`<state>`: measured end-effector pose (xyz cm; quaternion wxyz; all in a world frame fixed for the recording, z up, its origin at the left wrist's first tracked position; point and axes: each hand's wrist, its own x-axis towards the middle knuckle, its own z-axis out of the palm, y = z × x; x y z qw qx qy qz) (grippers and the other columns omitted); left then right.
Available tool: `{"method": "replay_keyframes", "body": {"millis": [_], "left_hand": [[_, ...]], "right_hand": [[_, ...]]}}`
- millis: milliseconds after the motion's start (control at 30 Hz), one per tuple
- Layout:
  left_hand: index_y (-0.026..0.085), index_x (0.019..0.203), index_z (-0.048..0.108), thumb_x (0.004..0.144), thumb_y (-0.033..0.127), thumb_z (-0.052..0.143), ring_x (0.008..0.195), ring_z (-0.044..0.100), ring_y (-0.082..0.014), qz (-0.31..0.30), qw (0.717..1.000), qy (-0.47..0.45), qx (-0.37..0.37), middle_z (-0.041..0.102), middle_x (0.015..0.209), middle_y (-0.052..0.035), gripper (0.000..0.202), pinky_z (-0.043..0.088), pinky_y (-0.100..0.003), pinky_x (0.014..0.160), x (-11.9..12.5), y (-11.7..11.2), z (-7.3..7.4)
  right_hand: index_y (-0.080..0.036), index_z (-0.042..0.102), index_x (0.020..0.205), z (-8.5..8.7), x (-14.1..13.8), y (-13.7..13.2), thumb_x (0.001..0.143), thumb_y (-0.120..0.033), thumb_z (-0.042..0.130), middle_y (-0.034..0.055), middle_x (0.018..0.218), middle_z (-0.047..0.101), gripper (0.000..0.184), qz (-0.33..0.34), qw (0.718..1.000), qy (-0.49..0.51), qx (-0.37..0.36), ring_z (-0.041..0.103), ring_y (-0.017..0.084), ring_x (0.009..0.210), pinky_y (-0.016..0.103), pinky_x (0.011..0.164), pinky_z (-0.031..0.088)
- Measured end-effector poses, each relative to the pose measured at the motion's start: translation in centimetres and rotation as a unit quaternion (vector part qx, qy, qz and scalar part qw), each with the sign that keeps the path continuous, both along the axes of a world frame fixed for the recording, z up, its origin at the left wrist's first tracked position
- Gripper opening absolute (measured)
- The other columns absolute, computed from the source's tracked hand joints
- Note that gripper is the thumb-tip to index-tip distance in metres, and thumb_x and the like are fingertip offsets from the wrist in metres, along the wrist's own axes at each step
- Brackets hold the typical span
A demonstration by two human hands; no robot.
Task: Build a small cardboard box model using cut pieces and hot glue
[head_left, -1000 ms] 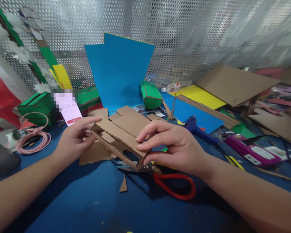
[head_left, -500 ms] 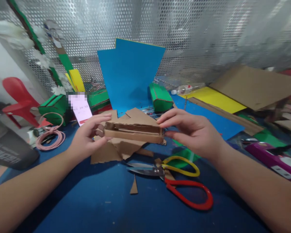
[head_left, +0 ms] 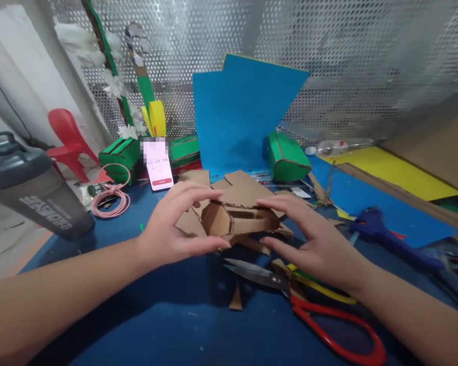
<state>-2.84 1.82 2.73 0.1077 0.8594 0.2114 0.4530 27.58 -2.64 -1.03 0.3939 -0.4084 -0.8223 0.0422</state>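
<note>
LH [head_left: 167, 227] + RH [head_left: 322, 241]: grip clamped on cdbd frame [head_left: 254, 226] | R end part-hid | scissors [head_left: 277, 280] part-hid by RH

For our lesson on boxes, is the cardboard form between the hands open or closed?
Open: the cardboard form, between the left hand and right hand, shows its hollow inside through a gap.

At mid-frame I have two hands, the left hand [head_left: 171, 223] and the right hand [head_left: 316, 241], with one box [head_left: 252, 226] between them. I count one pair of scissors [head_left: 277, 280] low right of centre, one glue gun [head_left: 399, 245] and one clear bottle [head_left: 341, 147] at right; at left, one shaker [head_left: 34, 190], one chair [head_left: 66, 137], one phone [head_left: 159, 168], one pink cord [head_left: 112, 190].
</note>
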Motion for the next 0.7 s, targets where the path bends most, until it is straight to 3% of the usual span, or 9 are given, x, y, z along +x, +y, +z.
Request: {"method": "replay_keyframes", "body": {"millis": [200, 400, 600, 700], "left_hand": [[0.031, 0.146, 0.063, 0.078, 0.060, 0.092, 0.099, 0.074, -0.0261, -0.031, 0.999, 0.027, 0.006, 0.082, 0.113, -0.0073, 0.080, 0.058, -0.043, 0.097, 0.2, -1.4, 0.6], [0.033, 0.151, 0.061, 0.071, 0.061, 0.096, 0.121, 0.071, -0.0319, -0.064, 0.996, 0.033, -0.058, 0.072, 0.141, -0.0138, 0.092, 0.057, -0.049, 0.109, 0.1, -0.9, -0.6], [0.033, 0.151, 0.062, 0.062, 0.055, 0.102, 0.123, 0.071, -0.0334, -0.097, 0.964, 0.051, -0.242, 0.064, 0.151, -0.0160, 0.100, 0.061, -0.050, 0.105, 0.3, -0.1, -1.8], [0.034, 0.146, 0.067, 0.076, 0.047, 0.096, 0.114, 0.076, -0.0294, -0.189, 0.888, 0.012, -0.420, 0.071, 0.143, -0.0140, 0.076, 0.067, -0.044, 0.091, 0.5, 0.2, -2.2]], "right_hand": [[-0.031, 0.072, 0.134, 0.0, 0.2, 0.5, 0.101, -0.027, 0.067, 0.0104, 0.131, 0.078, 0.034, 0.039, 0.999, 0.015, 0.010, 0.076, 0.031, 0.120, 0.048, 0.101, 0.065], [-0.030, 0.080, 0.113, -0.3, 0.0, 0.8, 0.102, -0.028, 0.068, 0.0086, 0.113, 0.081, 0.016, 0.032, 0.997, 0.070, -0.016, 0.080, 0.027, 0.103, 0.041, 0.089, 0.067], [-0.031, 0.083, 0.101, 0.3, 0.3, 0.8, 0.101, -0.034, 0.072, 0.0087, 0.104, 0.083, 0.011, -0.004, 0.993, 0.113, 0.020, 0.079, 0.030, 0.101, 0.050, 0.095, 0.065], [-0.033, 0.081, 0.098, 0.6, 0.5, 0.8, 0.100, -0.036, 0.073, 0.0078, 0.101, 0.083, 0.009, 0.024, 0.990, 0.133, 0.038, 0.078, 0.031, 0.104, 0.056, 0.101, 0.063]]}}
